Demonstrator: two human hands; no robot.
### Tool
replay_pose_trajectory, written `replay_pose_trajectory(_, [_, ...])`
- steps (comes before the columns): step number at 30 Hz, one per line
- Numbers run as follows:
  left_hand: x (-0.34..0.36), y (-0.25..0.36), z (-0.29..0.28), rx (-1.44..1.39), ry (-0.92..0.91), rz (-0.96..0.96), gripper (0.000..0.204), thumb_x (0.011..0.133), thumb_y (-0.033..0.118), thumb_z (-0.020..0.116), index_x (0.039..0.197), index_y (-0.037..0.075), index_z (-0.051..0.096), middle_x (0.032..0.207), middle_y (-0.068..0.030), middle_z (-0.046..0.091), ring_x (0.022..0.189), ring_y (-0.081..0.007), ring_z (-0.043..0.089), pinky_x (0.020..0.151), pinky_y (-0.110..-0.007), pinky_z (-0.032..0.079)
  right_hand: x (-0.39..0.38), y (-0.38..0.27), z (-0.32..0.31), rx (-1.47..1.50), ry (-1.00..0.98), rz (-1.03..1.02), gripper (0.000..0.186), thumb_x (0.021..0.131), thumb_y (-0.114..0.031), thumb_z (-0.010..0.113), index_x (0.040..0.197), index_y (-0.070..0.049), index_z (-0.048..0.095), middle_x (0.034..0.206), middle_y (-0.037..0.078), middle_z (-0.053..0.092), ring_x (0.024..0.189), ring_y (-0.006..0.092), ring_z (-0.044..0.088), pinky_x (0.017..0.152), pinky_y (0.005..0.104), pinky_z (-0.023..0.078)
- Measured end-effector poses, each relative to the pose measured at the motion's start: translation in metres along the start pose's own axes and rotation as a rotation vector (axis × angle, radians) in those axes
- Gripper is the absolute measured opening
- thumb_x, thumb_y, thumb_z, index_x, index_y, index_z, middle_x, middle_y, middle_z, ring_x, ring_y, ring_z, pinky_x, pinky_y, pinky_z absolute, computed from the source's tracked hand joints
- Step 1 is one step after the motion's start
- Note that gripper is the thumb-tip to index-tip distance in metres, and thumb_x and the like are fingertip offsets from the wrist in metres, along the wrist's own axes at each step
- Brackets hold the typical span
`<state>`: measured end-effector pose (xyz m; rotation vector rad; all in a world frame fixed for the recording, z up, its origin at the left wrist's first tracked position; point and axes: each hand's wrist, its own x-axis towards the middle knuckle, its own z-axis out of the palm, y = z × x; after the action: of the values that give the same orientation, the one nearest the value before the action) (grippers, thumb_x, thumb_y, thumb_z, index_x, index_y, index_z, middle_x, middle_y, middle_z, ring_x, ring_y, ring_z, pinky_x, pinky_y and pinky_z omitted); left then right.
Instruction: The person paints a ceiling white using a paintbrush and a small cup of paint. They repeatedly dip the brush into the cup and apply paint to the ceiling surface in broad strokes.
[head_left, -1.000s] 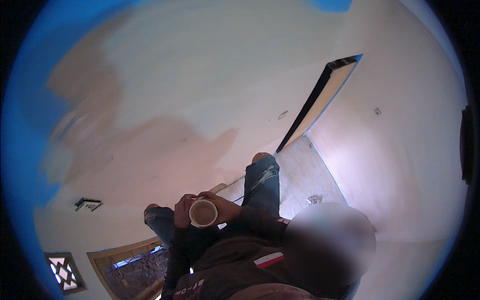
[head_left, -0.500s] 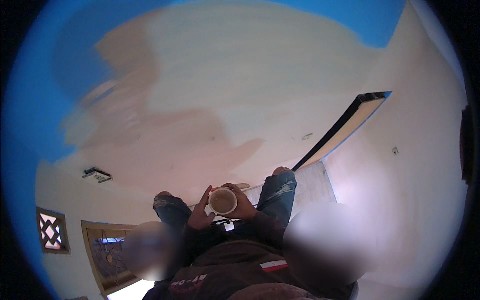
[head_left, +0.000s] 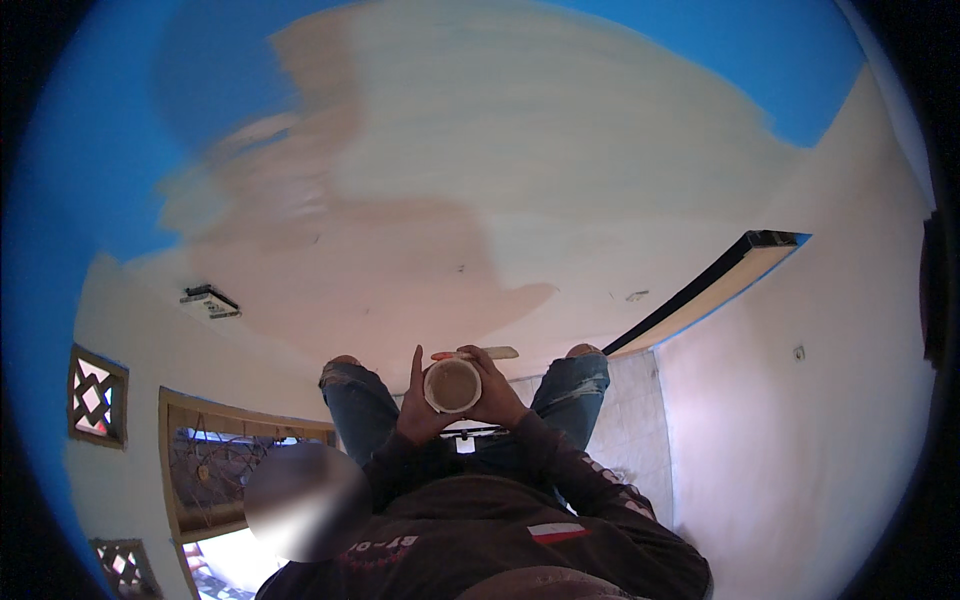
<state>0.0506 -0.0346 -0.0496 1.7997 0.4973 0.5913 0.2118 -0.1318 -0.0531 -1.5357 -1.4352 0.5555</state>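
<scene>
Between my two hands, low in the middle of the view, is a round white tub (head_left: 453, 386) with a brownish content, seen from above. My left hand (head_left: 415, 408) grips its left side, the index finger pointing up along the rim. My right hand (head_left: 497, 398) is wrapped round the right side. Just beyond the tub, at my right fingertips, lies a slim tool (head_left: 500, 352) with a pale end and an orange part. Its kind is unclear, and my right fingers hide part of it. My knees in torn jeans (head_left: 572, 385) stand on either side.
Ahead rises a wall (head_left: 620, 180) coated pale over blue paint (head_left: 690, 50). A dark-edged ledge (head_left: 700, 295) runs along the right. At left are a fixture box (head_left: 211, 301), a lattice vent (head_left: 97, 395) and a framed window (head_left: 180, 408). Pale tiles (head_left: 630, 400) show beyond my right knee.
The view has shifted, so the wall's left and right parts sit differently. The tub stays in both hands; my left index finger now stretches up, and more of the slim tool shows.
</scene>
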Motion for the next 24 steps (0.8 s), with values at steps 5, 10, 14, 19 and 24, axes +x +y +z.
replay_pose_trajectory(5, [0.005,-0.026,-0.013,-0.029,0.075,0.057,0.134,0.068,0.022,0.094,0.157,0.002,-0.004,0.128,-0.0205,0.061,0.119,-0.0320,0.063,0.100,-0.043,0.052,0.012,-0.010,-0.012,-0.138,-0.028,-0.141,0.091,0.067,-0.024,0.092,0.142,-0.008,0.044,0.147,0.019,0.034,0.135,0.0372,0.045,0.110,0.0486,0.044])
replay_pose_trajectory(10, [0.014,-0.036,-0.034,0.102,0.186,0.094,0.124,0.067,0.021,0.093,0.156,0.004,0.008,0.127,-0.0192,0.062,0.118,-0.0313,0.063,0.099,-0.042,0.053,0.011,0.035,-0.023,-0.086,0.075,0.047,0.059,0.081,-0.007,0.078,0.131,-0.003,0.046,0.145,0.021,0.038,0.132,0.0374,0.048,0.100,0.0425,0.055])
replay_pose_trajectory(14, [0.004,-0.060,-0.036,0.140,0.275,0.049,0.102,0.065,0.023,0.094,0.145,0.003,0.033,0.130,-0.0183,0.059,0.119,-0.0300,0.062,0.100,-0.042,0.052,0.023,0.040,-0.038,-0.049,0.332,0.113,0.023,0.089,0.000,0.066,0.110,0.000,0.056,0.123,0.019,0.062,0.109,0.0324,0.067,0.084,0.0380,0.063])
replay_pose_trajectory(19, [0.002,-0.086,-0.025,0.210,0.278,0.045,0.088,0.065,0.027,0.094,0.135,0.004,0.046,0.130,-0.0166,0.059,0.119,-0.0302,0.062,0.098,-0.041,0.052,0.042,0.031,-0.055,0.050,0.433,0.100,0.032,0.099,-0.005,0.059,0.129,-0.003,0.048,0.114,0.014,0.069,0.095,0.0229,0.074,0.074,0.0317,0.062])
replay_pose_trajectory(24, [0.002,-0.084,-0.024,0.233,0.185,-0.016,0.089,0.067,0.029,0.093,0.138,0.004,0.045,0.130,-0.0167,0.059,0.121,-0.0311,0.060,0.100,-0.041,0.051,0.056,-0.027,-0.076,0.108,0.415,0.288,0.021,0.099,-0.019,0.064,0.111,-0.003,0.067,0.089,0.008,0.074,0.069,0.0137,0.072,0.058,0.0262,0.055])
